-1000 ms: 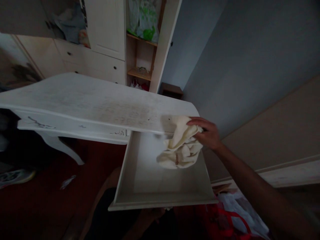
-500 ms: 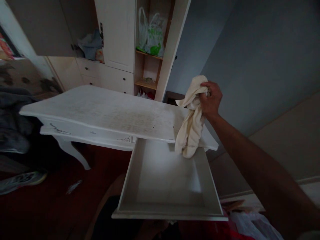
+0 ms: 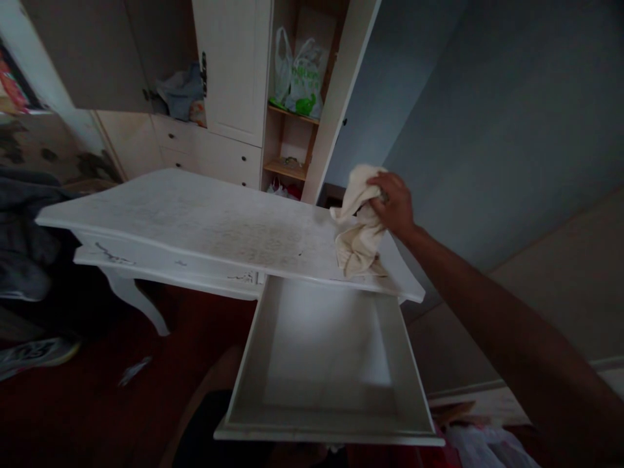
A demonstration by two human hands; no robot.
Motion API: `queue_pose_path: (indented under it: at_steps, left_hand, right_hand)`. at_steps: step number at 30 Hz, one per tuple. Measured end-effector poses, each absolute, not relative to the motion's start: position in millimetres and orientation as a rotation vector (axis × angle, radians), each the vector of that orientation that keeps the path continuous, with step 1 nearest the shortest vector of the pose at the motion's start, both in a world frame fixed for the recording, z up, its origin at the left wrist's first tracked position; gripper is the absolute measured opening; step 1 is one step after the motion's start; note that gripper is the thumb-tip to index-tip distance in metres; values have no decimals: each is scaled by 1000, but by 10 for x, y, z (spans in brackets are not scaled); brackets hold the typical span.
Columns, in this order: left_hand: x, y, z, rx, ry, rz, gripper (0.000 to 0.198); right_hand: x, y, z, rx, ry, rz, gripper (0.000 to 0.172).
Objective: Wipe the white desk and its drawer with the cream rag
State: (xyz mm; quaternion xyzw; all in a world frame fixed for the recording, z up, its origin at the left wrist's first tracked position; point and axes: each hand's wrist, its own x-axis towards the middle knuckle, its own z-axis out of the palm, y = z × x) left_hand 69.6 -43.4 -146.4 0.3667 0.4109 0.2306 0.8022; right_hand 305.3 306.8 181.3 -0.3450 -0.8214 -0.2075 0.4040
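My right hand (image 3: 396,203) is closed on a crumpled cream cloth (image 3: 361,244) over the right end of a white desk (image 3: 205,201). The cloth's lower part reaches the desktop near its front edge; whether it rests there or just hangs above I cannot tell. Dark smudges mark the desktop to the left of the cloth. Below it, a drawer (image 3: 322,426) is pulled out towards me, and its bare light inside shows. My left hand is out of view.
A white wardrobe (image 3: 234,71) with open doors stands behind the desk, with a plastic bag (image 3: 306,78) on a shelf. A shoe (image 3: 41,354) lies on the dark red floor at left. Another plastic bag (image 3: 487,448) sits at lower right, near the grey wall (image 3: 526,117).
My right hand has moved left and a little down with the cloth. The cloth's lower end, which hung over the open drawer, is now over the desktop.
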Motion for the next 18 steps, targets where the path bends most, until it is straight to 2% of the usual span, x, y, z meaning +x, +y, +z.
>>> queue_pose_path:
  at_steps: [4, 7, 13, 15, 18]
  left_hand:
    - [684, -444, -1459, 779, 866, 509, 32]
    - [685, -449, -1450, 776, 858, 515, 32]
    - [690, -440, -1434, 776, 855, 512, 34]
    - [687, -437, -1438, 775, 860, 509, 34]
    - [684, -441, -1454, 769, 870, 505, 35]
  right_hand:
    - [3127, 2902, 1068, -1081, -2488, -194, 35]
    - [3168, 2781, 758, -1144, -2652, -34, 45]
    - [3197, 2671, 853, -1174, -2595, 132, 76]
    - [3262, 2697, 925, -1224, -2482, 124, 80]
    - [3470, 2780, 934, -1302, -2263, 63, 76]
